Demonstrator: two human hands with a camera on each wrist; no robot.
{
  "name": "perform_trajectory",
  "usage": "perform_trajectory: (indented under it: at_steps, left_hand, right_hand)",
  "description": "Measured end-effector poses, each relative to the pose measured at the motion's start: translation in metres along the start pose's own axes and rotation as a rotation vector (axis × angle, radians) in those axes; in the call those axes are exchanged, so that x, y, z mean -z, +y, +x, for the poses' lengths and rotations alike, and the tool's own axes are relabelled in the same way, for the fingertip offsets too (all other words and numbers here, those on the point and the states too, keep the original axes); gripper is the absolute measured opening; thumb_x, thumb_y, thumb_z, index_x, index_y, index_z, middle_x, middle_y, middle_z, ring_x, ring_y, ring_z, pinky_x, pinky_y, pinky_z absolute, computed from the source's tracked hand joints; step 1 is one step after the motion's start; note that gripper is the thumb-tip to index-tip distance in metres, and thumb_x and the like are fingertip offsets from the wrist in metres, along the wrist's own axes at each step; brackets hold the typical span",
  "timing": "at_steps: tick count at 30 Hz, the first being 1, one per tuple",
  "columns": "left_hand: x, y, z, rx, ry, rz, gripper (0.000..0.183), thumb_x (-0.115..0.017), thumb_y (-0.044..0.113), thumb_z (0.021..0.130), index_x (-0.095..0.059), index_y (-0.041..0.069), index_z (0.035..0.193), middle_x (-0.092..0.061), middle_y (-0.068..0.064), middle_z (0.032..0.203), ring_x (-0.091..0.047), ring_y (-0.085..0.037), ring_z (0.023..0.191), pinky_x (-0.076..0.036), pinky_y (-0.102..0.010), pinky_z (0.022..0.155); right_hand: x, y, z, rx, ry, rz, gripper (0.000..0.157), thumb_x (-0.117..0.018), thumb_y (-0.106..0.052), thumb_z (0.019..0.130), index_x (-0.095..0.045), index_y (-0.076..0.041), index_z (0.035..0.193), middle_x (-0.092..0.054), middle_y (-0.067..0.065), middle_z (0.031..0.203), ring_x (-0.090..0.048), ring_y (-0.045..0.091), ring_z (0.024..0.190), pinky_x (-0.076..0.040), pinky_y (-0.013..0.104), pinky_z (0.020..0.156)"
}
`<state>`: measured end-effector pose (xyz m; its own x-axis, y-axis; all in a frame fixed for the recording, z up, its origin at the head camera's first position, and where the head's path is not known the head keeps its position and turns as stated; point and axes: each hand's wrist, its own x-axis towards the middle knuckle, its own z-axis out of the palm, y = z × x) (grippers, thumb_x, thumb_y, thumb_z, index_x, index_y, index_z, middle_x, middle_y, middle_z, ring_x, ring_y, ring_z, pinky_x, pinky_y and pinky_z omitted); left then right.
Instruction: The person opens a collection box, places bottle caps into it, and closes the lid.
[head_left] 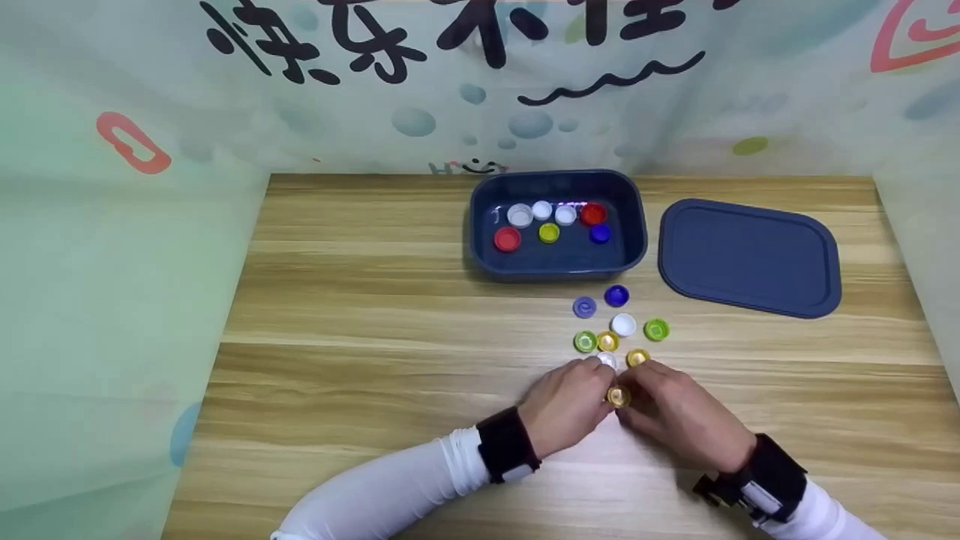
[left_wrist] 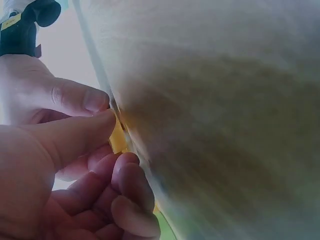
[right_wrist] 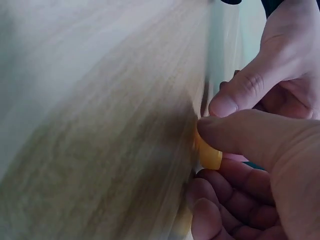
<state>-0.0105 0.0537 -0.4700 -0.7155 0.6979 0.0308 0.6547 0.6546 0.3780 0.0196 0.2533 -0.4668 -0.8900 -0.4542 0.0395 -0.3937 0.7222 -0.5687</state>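
Observation:
Between the two hands an amber-yellow bottle cap (head_left: 619, 396) sits at the tabletop, its hollow side up. My left hand (head_left: 568, 405) pinches it from the left, thumb against its side; the left wrist view shows the cap (left_wrist: 118, 139) between thumb and fingers. From the right, my right hand (head_left: 688, 415) pinches the same cap (right_wrist: 210, 156), with the thumb tips of both hands close together. A white cap (head_left: 606, 361) lies partly behind the left knuckles. Another amber cap (head_left: 637, 357) lies just beyond the right fingers.
Further caps lie beyond the hands: green (head_left: 585, 342), amber (head_left: 608, 341), white (head_left: 623, 325), green (head_left: 656, 329), pale blue (head_left: 584, 307), dark blue (head_left: 617, 295). A navy box (head_left: 559, 271) behind them holds several caps. Right of it lies a navy lid (head_left: 750, 259).

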Motion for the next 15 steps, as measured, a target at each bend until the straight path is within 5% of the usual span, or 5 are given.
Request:
perform_trajectory:
  at_steps: [7, 15]
  left_hand:
    - [0.02, -0.005, 0.002, 0.022, 0.03, -0.161, 0.018, -0.074, 0.024, 0.096, -0.067, 0.013, 0.108, -0.064, 0.005, 0.101, -0.058, -0.004, 0.09, -0.05, -0.016, 0.078]
    - [0.045, -0.014, 0.005, 0.027, 0.149, -0.351, 0.024, -0.075, 0.014, 0.093, -0.066, 0.007, 0.114, -0.064, -0.002, 0.106, -0.061, -0.009, 0.095, -0.048, -0.011, 0.081]
  right_hand:
    - [0.012, -0.009, 0.009, -0.024, 0.061, 0.057, 0.029, -0.086, -0.009, 0.081, -0.07, -0.012, 0.105, -0.062, -0.007, 0.093, -0.058, 0.006, 0.081, -0.053, 0.025, 0.069]
    - [0.028, -0.018, 0.03, 0.092, 0.231, 0.151, 0.041, -0.085, 0.008, 0.074, -0.069, -0.004, 0.109, -0.065, 0.001, 0.099, -0.063, 0.012, 0.079, -0.058, 0.025, 0.065]
